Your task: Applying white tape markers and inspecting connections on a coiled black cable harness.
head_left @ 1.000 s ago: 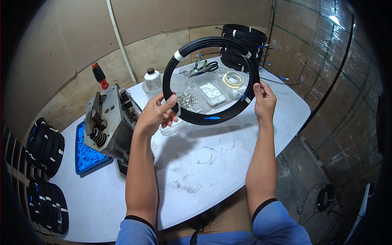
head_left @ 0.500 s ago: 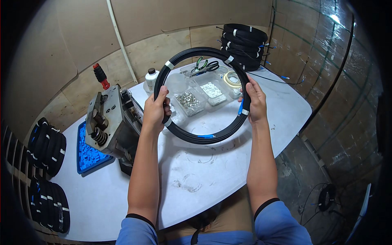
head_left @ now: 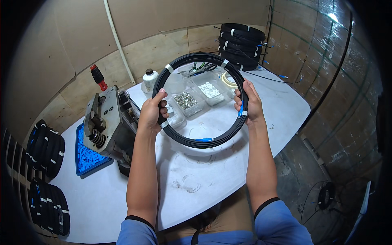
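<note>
Both of my hands hold up a round coil of black cable [head_left: 185, 140] above the white table, tilted so that its ring faces me. White tape bands wrap it in several places. A blue connector [head_left: 204, 140] lies along the bottom of the coil, and another blue piece [head_left: 241, 109] shows at its right side, beside my right fingers. My left hand [head_left: 152, 111] grips the left side, thumb on the front and fingers curled round the inside. On the opposite side, my right hand [head_left: 251, 103] is closed round the cable.
Left stands a metal press [head_left: 110, 118] with a red-handled tool, next to a blue tray [head_left: 94, 168] of blue pieces. Clear boxes [head_left: 194, 110] hold metal and white parts behind the coil. Cable coils are stacked at the back right [head_left: 241, 47] and left edge [head_left: 49, 208].
The coil and both hands have come down slightly and tilted a little. My right fingers now reach further round the cable's inner side.
</note>
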Available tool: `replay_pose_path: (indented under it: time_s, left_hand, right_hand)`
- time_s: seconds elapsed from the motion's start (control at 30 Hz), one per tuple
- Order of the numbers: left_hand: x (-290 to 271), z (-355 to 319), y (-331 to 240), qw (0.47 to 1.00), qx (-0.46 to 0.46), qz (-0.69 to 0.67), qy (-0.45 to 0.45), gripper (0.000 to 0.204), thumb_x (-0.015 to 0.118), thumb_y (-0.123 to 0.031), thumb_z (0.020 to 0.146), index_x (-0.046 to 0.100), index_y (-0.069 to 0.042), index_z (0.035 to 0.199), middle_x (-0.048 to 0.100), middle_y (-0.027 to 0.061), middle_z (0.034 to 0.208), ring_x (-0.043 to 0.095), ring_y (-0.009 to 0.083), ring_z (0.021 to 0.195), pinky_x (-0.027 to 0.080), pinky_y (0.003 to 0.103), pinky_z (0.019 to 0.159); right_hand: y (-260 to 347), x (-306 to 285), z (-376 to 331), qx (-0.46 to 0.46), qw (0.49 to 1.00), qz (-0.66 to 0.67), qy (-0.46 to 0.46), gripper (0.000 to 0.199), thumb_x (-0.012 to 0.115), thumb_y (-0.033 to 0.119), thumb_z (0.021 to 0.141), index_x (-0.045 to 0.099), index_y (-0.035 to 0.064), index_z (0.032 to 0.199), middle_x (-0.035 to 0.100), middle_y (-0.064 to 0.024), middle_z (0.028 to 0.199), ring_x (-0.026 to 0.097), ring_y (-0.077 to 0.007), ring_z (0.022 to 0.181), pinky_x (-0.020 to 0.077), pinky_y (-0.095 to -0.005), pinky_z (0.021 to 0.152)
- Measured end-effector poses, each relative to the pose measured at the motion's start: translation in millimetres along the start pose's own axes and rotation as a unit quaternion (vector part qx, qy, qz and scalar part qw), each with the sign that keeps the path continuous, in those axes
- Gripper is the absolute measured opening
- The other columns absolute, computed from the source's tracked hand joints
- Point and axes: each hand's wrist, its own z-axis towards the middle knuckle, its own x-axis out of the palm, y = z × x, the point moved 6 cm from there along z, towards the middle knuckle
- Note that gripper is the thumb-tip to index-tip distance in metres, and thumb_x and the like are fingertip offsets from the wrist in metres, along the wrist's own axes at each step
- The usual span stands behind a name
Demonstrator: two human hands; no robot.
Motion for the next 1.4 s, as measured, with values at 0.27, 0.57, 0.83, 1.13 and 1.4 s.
replay_pose_path:
  time_s: [0.27, 0.57, 0.83, 1.13, 1.4]
  left_hand:
    - [2.8, -3.4, -3.8, 1.0, 0.006, 0.005, 0.009, 0.029, 0.068, -0.034, 0.093, 0.057, -0.007, 0.096, 0.039, -0.0061, 0.067, 0.036, 0.0059, 0.054, 0.033, 0.023, 0.049]
    - [6.1, -7.9, -11.2, 1.0, 0.02, 0.017, 0.008, 0.025, 0.069, -0.033, 0.092, 0.056, -0.012, 0.09, 0.04, -0.0064, 0.067, 0.036, 0.0054, 0.053, 0.033, 0.023, 0.048]
    - [2.2, -4.7, -7.6, 1.0, 0.009, 0.01, 0.004, 0.026, 0.07, -0.033, 0.091, 0.056, -0.012, 0.089, 0.042, -0.0057, 0.067, 0.038, 0.0056, 0.053, 0.035, 0.024, 0.048]
    - [5.6, -8.2, -10.4, 1.0, 0.024, 0.02, 0.005, 0.026, 0.071, -0.034, 0.091, 0.055, -0.013, 0.089, 0.042, -0.006, 0.067, 0.038, 0.0056, 0.053, 0.034, 0.024, 0.048]
    - [3.1, -6.3, -10.7, 1.0, 0.017, 0.02, 0.007, 0.036, 0.068, -0.04, 0.093, 0.058, -0.007, 0.103, 0.041, -0.0059, 0.069, 0.038, 0.0056, 0.055, 0.033, 0.023, 0.049]
  right_hand:
    - [-2.2, -1.3, 1.0, 0.007, 0.999, 0.026, 0.018, 0.043, 0.062, 0.036, 0.098, 0.045, 0.0125, 0.13, 0.053, -0.0032, 0.082, 0.05, -0.0074, 0.054, 0.0432, -0.0215, 0.042]
    - [0.6, 0.8, -0.7, -0.005, 0.999, 0.024, 0.025, 0.041, 0.06, 0.035, 0.099, 0.046, 0.0124, 0.13, 0.052, -0.0031, 0.084, 0.05, -0.008, 0.055, 0.0441, -0.022, 0.045]
    - [-1.8, 1.2, 0.3, -0.006, 1.0, 0.016, 0.008, 0.042, 0.06, 0.034, 0.099, 0.046, 0.0112, 0.132, 0.053, -0.0041, 0.085, 0.052, -0.0102, 0.056, 0.0458, -0.0237, 0.045]
    - [-4.0, 1.6, 1.8, -0.024, 0.998, 0.049, -0.032, 0.038, 0.056, 0.031, 0.101, 0.045, 0.0108, 0.132, 0.052, -0.0044, 0.082, 0.05, -0.011, 0.056, 0.0427, -0.0236, 0.046]
    - [-1.8, 2.6, -0.1, -0.02, 0.999, 0.028, 0.008, 0.038, 0.055, 0.032, 0.101, 0.045, 0.0106, 0.131, 0.052, -0.0046, 0.081, 0.048, -0.0104, 0.057, 0.0386, -0.023, 0.046]
